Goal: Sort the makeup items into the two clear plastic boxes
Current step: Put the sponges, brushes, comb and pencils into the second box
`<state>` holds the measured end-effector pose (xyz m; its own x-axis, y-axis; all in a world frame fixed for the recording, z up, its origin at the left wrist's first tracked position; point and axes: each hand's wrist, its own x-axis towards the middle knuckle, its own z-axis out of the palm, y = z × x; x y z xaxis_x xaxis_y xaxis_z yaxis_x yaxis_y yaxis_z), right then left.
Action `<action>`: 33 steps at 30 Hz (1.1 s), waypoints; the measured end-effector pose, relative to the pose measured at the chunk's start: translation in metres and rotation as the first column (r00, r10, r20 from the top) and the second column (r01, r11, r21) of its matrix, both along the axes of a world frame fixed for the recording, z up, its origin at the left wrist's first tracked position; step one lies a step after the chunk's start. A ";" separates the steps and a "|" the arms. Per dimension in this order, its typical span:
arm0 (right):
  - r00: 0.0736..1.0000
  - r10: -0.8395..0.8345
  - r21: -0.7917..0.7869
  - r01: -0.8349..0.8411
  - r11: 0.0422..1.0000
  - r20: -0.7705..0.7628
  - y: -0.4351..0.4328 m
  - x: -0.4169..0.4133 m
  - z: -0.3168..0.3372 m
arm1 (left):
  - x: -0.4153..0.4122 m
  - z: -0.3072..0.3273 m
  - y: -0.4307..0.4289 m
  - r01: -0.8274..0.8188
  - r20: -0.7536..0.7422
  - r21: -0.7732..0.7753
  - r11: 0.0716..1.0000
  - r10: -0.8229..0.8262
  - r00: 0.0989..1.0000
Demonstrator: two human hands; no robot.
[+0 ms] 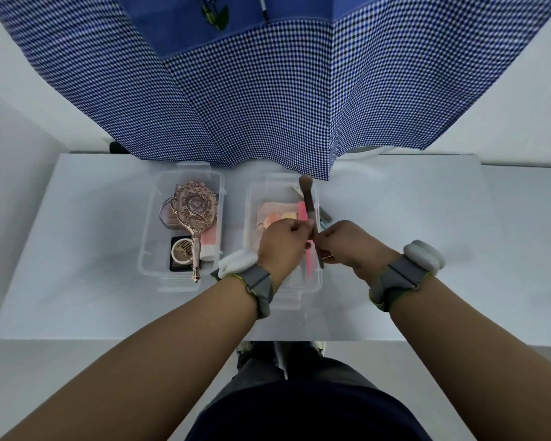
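Observation:
Two clear plastic boxes stand side by side on the white table. The left box (150,218) holds an ornate rose-gold hand mirror (194,214), a black compact (181,253), a pink tube (210,241) and a round pink item. The right box (252,198) holds a pink packet of sponges (274,211) and a pink comb-like piece (303,210). A brown makeup brush (308,198) lies along that box's right side, bristles pointing away. My right hand (347,243) pinches its handle. My left hand (282,240) hovers over the right box with fingers closed at the same handle.
A small dark and teal item (325,216) lies on the table (77,249) just right of the right box. Blue checked cloth (268,90) hangs over the table's far edge. Both wrists wear grey straps with white pads.

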<state>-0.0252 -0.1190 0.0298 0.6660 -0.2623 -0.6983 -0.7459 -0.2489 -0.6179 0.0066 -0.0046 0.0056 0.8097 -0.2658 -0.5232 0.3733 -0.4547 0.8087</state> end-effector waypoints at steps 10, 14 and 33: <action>0.995 -0.074 -0.113 0.080 0.990 0.060 -0.007 0.002 -0.021 | 0.010 -0.018 0.014 -0.126 -0.185 -0.017 0.992 0.121 0.975; 0.998 -0.053 -0.390 0.061 0.919 0.031 -0.027 0.003 -0.036 | 0.014 -0.031 0.015 -0.065 -0.179 0.119 0.991 0.086 0.980; 0.957 0.284 -0.618 -0.257 0.743 -0.057 -0.048 0.000 -0.108 | 0.002 -0.047 -0.006 0.320 0.060 0.599 0.734 -0.440 0.896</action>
